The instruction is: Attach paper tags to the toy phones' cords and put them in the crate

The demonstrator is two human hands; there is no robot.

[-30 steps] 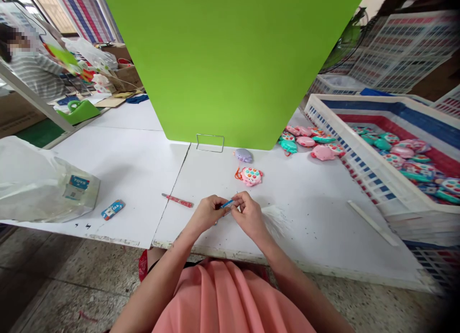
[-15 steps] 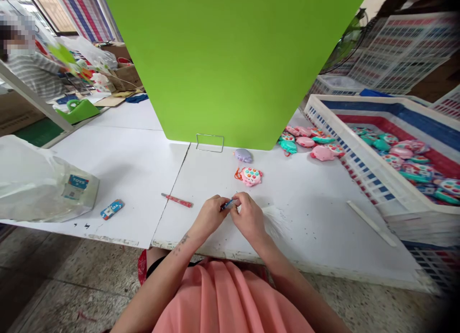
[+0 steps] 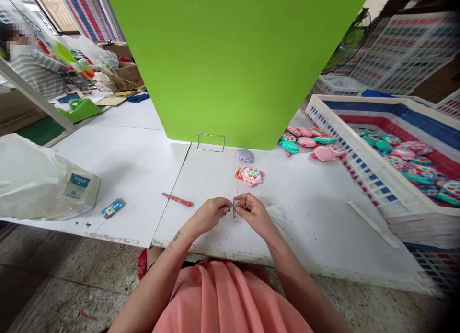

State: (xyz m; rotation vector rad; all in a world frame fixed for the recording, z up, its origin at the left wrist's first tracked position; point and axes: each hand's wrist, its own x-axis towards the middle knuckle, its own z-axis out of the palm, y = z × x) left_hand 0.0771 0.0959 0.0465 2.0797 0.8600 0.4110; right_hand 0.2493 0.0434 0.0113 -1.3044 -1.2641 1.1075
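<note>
A thin card tag (image 3: 234, 207), turned edge-on, stands between my hands above the white table. My right hand (image 3: 254, 214) is closed in a pinch on it from the right. On its left side my left hand (image 3: 211, 214) has thumb and forefinger pressed together close to the tag; whatever they hold is too small to make out. Beside my right wrist lies a spread bundle of thin white plastic strands (image 3: 282, 218). Beyond my hands rest a pink animal-shaped toy (image 3: 252, 176) with coloured dots and an orange loop, and a purple one (image 3: 243, 155).
A green panel (image 3: 237, 69) rises at the back, a wire bracket (image 3: 211, 143) at its foot. Left lie a red slim tool (image 3: 178, 200), blue TOYS tags (image 3: 113, 208) and a plastic bag (image 3: 43, 179). Right are piled toys (image 3: 307, 142), a white strip (image 3: 373, 225) and a crate (image 3: 323, 115).
The tag has turned from slanted, with its blue face partly showing, to upright and edge-on. My left hand has drawn slightly away from it to the left.
</note>
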